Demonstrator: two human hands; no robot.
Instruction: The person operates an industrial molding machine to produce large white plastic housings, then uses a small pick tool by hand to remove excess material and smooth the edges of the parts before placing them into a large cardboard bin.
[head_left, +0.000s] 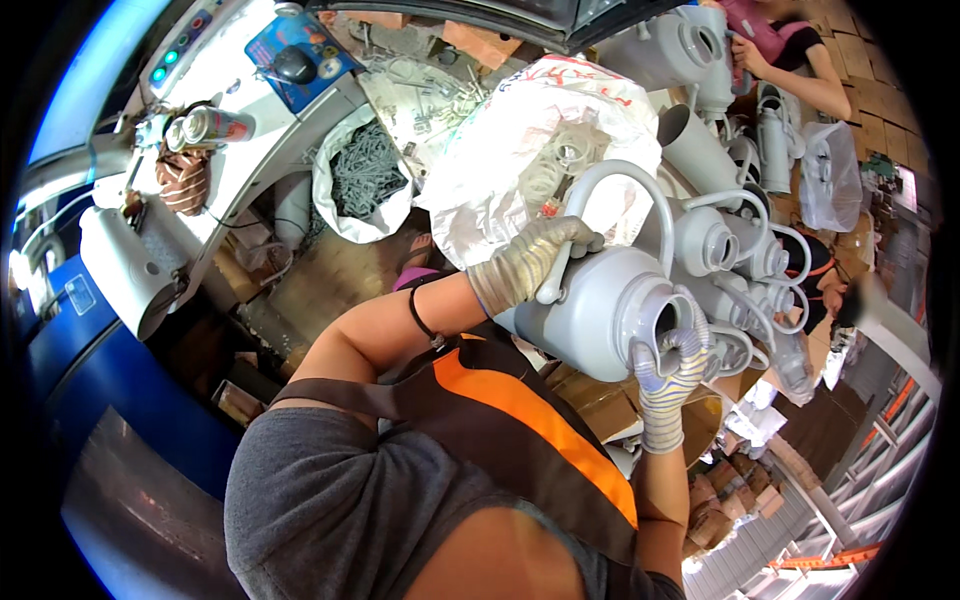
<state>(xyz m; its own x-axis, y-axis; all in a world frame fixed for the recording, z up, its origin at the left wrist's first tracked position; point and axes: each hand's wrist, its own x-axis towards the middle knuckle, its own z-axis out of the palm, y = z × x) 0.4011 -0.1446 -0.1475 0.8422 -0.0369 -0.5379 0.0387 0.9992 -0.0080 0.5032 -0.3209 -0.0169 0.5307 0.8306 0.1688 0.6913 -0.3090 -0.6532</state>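
Observation:
A large grey plastic jug lies tilted in front of me, its wide round mouth turned toward the lower right. An arched grey handle rises over its body. My left hand, in a striped knit glove, is closed around the handle's end at the jug's far left side. My right hand, gloved alike, grips the rim of the mouth, with fingers curled at the opening and thumb on the near edge. Similar grey jugs with looped handles crowd together just beyond, to the right.
A white sack holding clear plastic rings stands beyond the jug. Another white sack holds many small grey parts. Drink cans stand on a white machine ledge, left. Blue machine panels flank me. A co-worker's arm reaches toward grey jugs, far right.

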